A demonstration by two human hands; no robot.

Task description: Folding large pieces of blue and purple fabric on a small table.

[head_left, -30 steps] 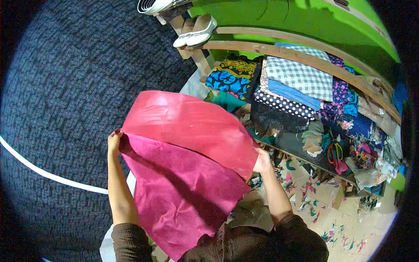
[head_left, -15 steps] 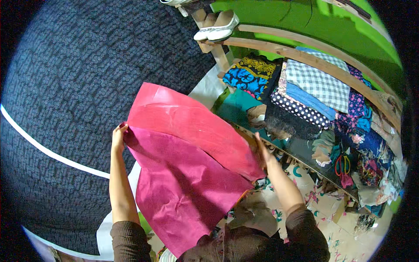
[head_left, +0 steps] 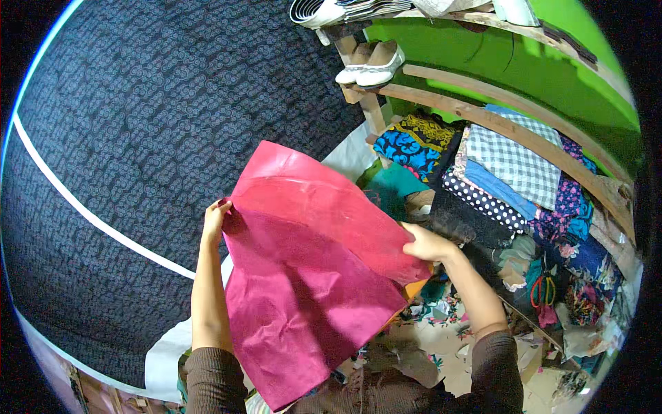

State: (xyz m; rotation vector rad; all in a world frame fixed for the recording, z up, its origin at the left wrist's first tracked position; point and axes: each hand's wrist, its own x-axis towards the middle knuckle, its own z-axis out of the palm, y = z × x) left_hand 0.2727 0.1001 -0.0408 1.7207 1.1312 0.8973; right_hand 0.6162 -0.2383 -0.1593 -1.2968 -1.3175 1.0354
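Observation:
A large magenta fabric sheet (head_left: 296, 276) hangs spread between my hands. Along its upper part runs a glossier coral-red band (head_left: 310, 200) with pale crease marks. My left hand (head_left: 216, 217) pinches the sheet at its left edge, where the two colours meet. On the opposite side, my right hand (head_left: 429, 245) is closed over the right end of the coral band, thumb on top. A bit of orange-yellow material (head_left: 416, 287) peeks out below that hand. The sheet's lower end reaches down near my lap, and its underside is hidden.
Left of me spreads a dark patterned surface (head_left: 138, 138) crossed by a white strip. At right stands a wooden rack (head_left: 476, 110) with white shoes (head_left: 376, 65), folded cloths (head_left: 514, 155) and scissors (head_left: 543, 291). Scraps litter the floor (head_left: 448, 359).
My right hand, which lay with fingers extended along the sheet's right edge, has closed on it. My left hand keeps its pinch. The whole view has shifted, and the sheet appears farther right.

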